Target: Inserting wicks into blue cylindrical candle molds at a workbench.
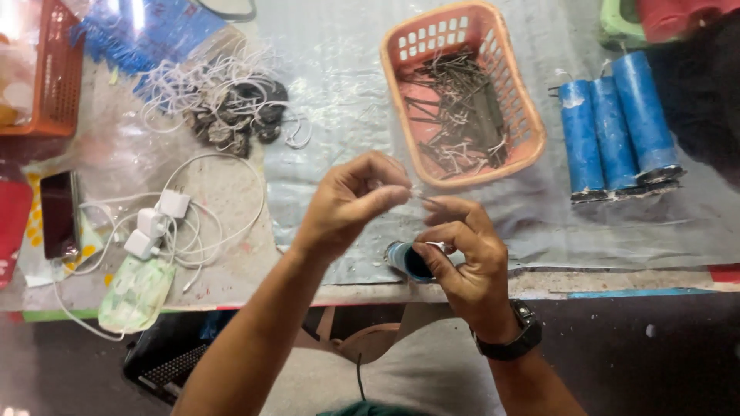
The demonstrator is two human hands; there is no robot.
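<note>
Blue tube (pixel 407 260) gripped in our right hand (pixel 462 258), centre frame.
Left hand (pixel 351 202) pinches a thin wire (pixel 422 198); we'd steady the tube, feed it straight. Basket (pixel 518 92) above.

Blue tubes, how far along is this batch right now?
Done: three blue tubes lie side by side on the table right of the orange basket, thin ends sticking out. In hand: the right hand grips another blue tube; the left hand pinches a thin piece above it. Left: many dark pieces in the basket.
</note>
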